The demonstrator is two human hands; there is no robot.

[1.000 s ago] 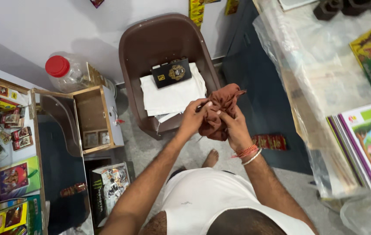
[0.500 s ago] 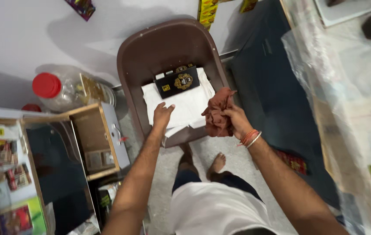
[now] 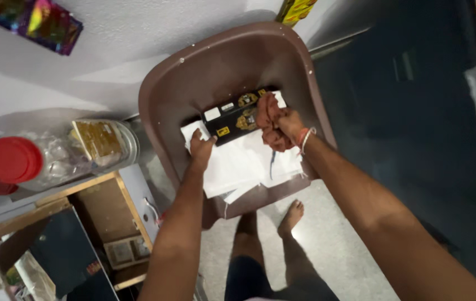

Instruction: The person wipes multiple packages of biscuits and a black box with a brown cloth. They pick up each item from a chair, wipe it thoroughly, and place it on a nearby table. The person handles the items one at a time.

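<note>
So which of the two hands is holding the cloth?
The right hand, the one with bangles at the wrist, grips the bunched reddish-brown cloth. The left hand only rests on the white papers.

Both arms outstretched, left hand flat and spread, right hand fisted.

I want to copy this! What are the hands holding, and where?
Right hand grips a bunched reddish-brown cloth around its middle. Left hand rests on white papers, holding nothing.

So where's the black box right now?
In the head view the black box lies on white papers on the brown chair seat, between the left hand and the right hand, which bunches a reddish cloth.
</note>
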